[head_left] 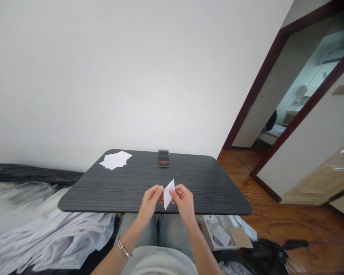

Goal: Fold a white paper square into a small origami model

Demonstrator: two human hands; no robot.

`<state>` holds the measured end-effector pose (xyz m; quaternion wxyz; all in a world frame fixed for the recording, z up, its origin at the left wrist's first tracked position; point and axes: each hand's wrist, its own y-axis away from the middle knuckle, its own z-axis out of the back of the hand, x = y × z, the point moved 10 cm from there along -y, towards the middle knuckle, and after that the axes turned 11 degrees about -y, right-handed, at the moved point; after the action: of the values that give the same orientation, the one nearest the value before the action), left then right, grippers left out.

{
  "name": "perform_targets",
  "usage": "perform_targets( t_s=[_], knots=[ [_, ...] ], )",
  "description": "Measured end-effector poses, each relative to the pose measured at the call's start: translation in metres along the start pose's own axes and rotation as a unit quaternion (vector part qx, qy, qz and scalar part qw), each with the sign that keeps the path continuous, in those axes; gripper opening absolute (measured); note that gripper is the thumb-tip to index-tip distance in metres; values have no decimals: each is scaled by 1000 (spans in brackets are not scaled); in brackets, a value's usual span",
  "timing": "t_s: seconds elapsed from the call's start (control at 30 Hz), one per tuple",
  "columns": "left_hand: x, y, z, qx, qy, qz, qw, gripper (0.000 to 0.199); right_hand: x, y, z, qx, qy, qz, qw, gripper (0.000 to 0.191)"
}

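Note:
A small folded white paper (pixel 169 194), a narrow diamond with pointed ends, is held up just above the near edge of the dark table (pixel 137 172). My left hand (pixel 153 196) pinches its left side between thumb and fingers. On the other side, my right hand (pixel 182 196) grips the paper, thumb on its front face. The fingers behind the paper are partly hidden. Farther back at the left of the table lies a loose pile of white paper sheets (pixel 115 160).
A small dark box-like object (pixel 163 158), blurred on top, sits at the table's back edge by the wall. Folded white cloth (pixel 60 240) is heaped at the lower left. An open carton (pixel 218 233) with white papers and black plastic bags (pixel 265 254) lie on the floor at right.

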<state>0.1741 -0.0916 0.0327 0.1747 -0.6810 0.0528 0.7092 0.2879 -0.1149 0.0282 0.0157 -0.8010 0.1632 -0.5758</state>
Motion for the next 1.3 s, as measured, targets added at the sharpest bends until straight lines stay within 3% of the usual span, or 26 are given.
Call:
perform_targets(
  t_s=[0.2,0.33,0.53,0.7,1.3],
  knots=[
    [10,2,-18,71,22,39,996,36,-1,-3,7,-21,4,10,1000,26],
    [13,3,-18,71,12,49,996,35,-3,-4,3,3,-4,14,1000,16],
    [18,6,-20,81,-18,61,995,34,-13,-5,-2,25,13,-15,999,19],
    [18,7,-20,72,-21,54,996,35,-14,-5,0,6,14,-11,1000,14],
    [19,8,-27,80,46,63,994,35,-6,3,-2,-34,-19,11,999,26]
  ],
)
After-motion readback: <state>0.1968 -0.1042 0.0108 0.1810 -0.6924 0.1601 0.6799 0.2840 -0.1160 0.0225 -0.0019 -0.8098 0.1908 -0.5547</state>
